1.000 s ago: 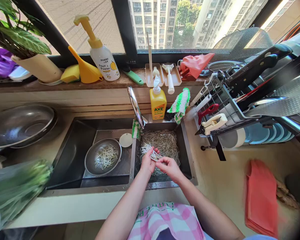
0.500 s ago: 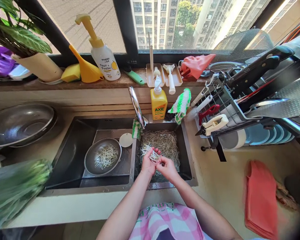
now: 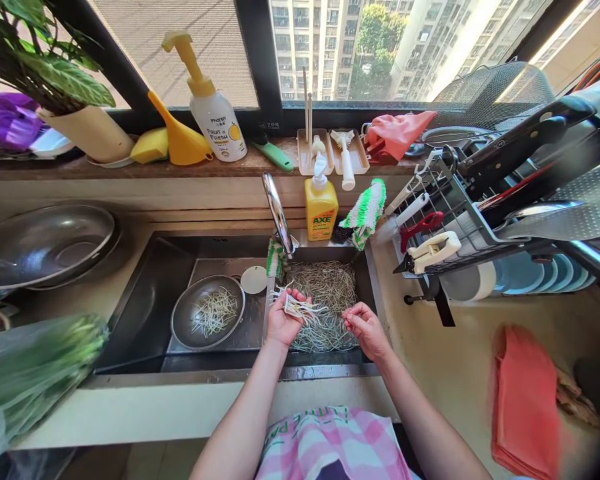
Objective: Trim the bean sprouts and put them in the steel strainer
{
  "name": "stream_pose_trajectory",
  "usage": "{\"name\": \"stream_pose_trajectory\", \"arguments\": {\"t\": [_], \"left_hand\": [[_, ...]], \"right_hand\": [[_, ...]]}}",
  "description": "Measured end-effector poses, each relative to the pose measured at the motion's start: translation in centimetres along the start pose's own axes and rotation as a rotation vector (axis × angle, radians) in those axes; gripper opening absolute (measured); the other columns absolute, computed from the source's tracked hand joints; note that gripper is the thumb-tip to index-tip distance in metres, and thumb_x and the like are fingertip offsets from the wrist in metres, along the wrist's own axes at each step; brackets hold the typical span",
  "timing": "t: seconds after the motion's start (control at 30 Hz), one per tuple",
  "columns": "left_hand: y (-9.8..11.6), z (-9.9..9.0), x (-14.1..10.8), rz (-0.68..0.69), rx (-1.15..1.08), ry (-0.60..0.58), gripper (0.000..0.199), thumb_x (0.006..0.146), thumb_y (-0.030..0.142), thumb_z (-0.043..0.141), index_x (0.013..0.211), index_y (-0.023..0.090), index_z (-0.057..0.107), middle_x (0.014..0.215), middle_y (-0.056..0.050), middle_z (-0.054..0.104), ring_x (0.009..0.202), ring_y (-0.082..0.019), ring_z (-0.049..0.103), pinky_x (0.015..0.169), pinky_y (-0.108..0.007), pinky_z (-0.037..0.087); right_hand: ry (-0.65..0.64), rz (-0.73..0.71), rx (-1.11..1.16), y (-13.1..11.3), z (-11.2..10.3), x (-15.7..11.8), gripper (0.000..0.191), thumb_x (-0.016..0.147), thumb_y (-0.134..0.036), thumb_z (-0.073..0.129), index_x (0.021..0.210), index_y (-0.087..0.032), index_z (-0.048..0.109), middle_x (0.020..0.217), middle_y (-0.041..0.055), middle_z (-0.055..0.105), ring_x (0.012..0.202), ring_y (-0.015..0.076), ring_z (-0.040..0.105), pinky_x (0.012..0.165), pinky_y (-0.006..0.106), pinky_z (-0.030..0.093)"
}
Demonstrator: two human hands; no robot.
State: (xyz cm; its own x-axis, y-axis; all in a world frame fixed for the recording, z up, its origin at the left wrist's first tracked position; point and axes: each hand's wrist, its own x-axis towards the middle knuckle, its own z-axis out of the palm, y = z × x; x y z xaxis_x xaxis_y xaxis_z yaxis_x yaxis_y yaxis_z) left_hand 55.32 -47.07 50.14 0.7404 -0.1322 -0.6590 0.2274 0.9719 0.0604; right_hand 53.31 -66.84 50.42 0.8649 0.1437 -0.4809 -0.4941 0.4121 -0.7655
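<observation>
Pale bean sprouts lie in my left hand, whose fingers curl round them over the left side of the right sink basin. My right hand is pinched at the fingertips near the basin's right side; whatever it grips is too small to make out. Below both hands, a mass of loose sprouts fills the right basin. In the left basin, a round metal pan holds a smaller pile of sprouts.
Behind the basins stand the faucet and a yellow soap bottle. A knife and utensil rack is on the right, red gloves near the lower right. Bagged greens lie left; a large metal wok sits behind them.
My hands have moved apart: the left shifted left with the sprouts, and the right drew away to the right, its fingertips off the bunch. The view has shifted slightly.
</observation>
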Motion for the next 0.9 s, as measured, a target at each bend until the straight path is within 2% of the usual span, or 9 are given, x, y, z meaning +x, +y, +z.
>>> {"name": "stream_pose_trajectory", "arguments": {"t": [0.17, 0.33, 0.47, 0.57, 0.73, 0.9], "left_hand": [[0.7, 0.4, -1.3, -0.021, -0.078, -0.236, 0.012, 0.081, 0.017, 0.041, 0.076, 0.014, 0.051, 0.057, 0.004, 0.047, 0.05, -0.004, 0.049, 0.068, -0.025, 0.046], [0.9, 1.0, -2.5, -0.077, -0.117, -0.33, 0.005, 0.081, 0.014, 0.042, 0.079, 0.014, 0.046, 0.052, 0.007, 0.041, 0.041, 0.0, 0.042, 0.054, -0.012, 0.04], [1.0, 1.5, -3.2, -0.131, -0.134, -0.392, 0.002, 0.081, 0.014, 0.042, 0.079, 0.015, 0.043, 0.05, 0.009, 0.04, 0.037, 0.002, 0.039, 0.046, -0.008, 0.036], [0.8, 1.7, -3.4, -0.146, -0.114, -0.399, 0.003, 0.082, 0.016, 0.041, 0.079, 0.016, 0.042, 0.049, 0.009, 0.039, 0.036, 0.002, 0.039, 0.043, -0.008, 0.035], [0.2, 1.8, -3.5, -0.135, -0.063, -0.367, 0.006, 0.083, 0.018, 0.04, 0.076, 0.017, 0.041, 0.048, 0.009, 0.036, 0.034, 0.001, 0.036, 0.039, -0.007, 0.032], [-0.1, 1.8, -3.6, -0.064, 0.051, -0.274, 0.009, 0.083, 0.021, 0.04, 0.075, 0.018, 0.042, 0.048, 0.008, 0.033, 0.033, 0.001, 0.031, 0.038, -0.01, 0.03]], "right_hand": [[-0.119, 0.039, 0.052, 0.6, -0.1, -0.3, 0.015, 0.063, -0.02, 0.063, 0.071, -0.019, 0.05, 0.069, -0.0025, 0.057, 0.055, 0.0077, 0.05, 0.051, 0.019, 0.035], [-0.229, 0.061, 0.046, 1.4, 0.5, -0.1, 0.009, 0.065, -0.02, 0.06, 0.069, -0.017, 0.052, 0.066, -0.0011, 0.056, 0.053, 0.008, 0.048, 0.049, 0.019, 0.034], [-0.237, 0.036, -0.06, 2.1, 1.7, 0.1, 0.014, 0.067, -0.029, 0.063, 0.071, -0.017, 0.055, 0.062, -0.002, 0.055, 0.052, 0.008, 0.047, 0.049, 0.02, 0.034], [-0.305, -0.011, -0.221, 2.1, 2.7, 0.0, 0.019, 0.065, -0.033, 0.066, 0.072, -0.017, 0.058, 0.06, -0.003, 0.053, 0.052, 0.0077, 0.045, 0.051, 0.021, 0.035], [-0.492, 0.066, -0.296, 1.8, 3.9, -0.3, 0.026, 0.064, -0.037, 0.066, 0.077, -0.015, 0.06, 0.063, -0.002, 0.054, 0.054, 0.0073, 0.045, 0.053, 0.021, 0.035], [-0.482, 0.085, -0.316, 1.9, 4.2, -0.6, 0.026, 0.064, -0.037, 0.065, 0.077, -0.015, 0.06, 0.064, -0.0018, 0.055, 0.055, 0.0076, 0.046, 0.054, 0.021, 0.036]]}}
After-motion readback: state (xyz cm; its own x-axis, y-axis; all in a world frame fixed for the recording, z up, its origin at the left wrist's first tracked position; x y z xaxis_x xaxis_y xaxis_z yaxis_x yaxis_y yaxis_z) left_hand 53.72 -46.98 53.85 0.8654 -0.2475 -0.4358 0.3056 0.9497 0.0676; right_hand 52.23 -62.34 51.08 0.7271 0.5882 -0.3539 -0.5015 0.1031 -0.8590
